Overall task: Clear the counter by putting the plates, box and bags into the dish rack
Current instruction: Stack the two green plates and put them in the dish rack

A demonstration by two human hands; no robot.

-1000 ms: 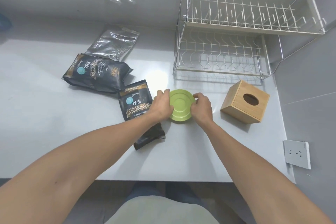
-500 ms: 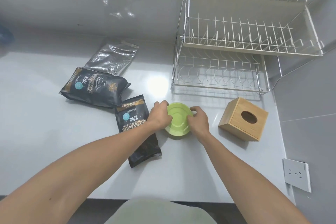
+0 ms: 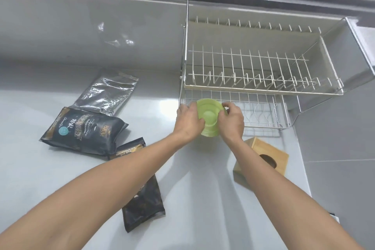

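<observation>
The left hand (image 3: 189,122) and right hand (image 3: 231,121) each gripped an opposite edge of the green plates (image 3: 209,116), which were held off the counter (image 3: 182,189) directly in front of the rack (image 3: 263,87), at its lower tier. For a sound placement, the plates probably needed tilting on edge and guiding between two wires, both grips kept until seated. The box (image 3: 261,156) and bags (image 3: 85,130) lay on the counter.

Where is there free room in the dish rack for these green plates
Both tiers of the dish rack look bare: the upper slotted tier and the lower wire shelf behind the green plates. The counter's left is crowded with the silver bag and black bags.
</observation>
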